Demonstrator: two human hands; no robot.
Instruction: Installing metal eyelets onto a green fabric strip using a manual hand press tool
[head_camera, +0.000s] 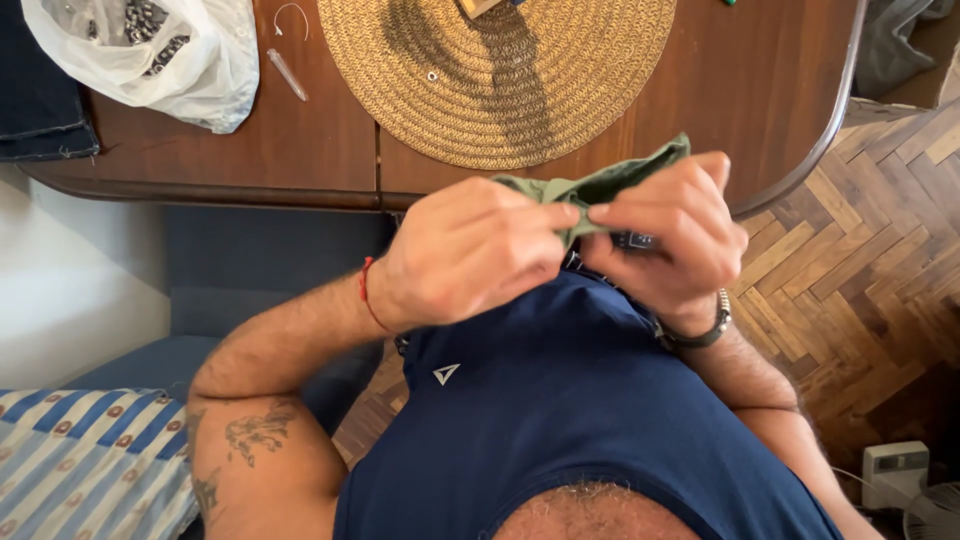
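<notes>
Green cloth (600, 182) half hidden by hands

A white plastic bag (150, 50) lies crumpled on the table (760, 80) at eleven o'clock, holding small dark and silvery pieces. No labels, signs or screens show.

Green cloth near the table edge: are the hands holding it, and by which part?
Yes. Both hands hold the green cloth. The left hand and right hand pinch its lower folded edge between thumb and fingertips, close together, in front of the blue shirt.

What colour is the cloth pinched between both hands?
Olive green cloth, seen in the head view.
</notes>
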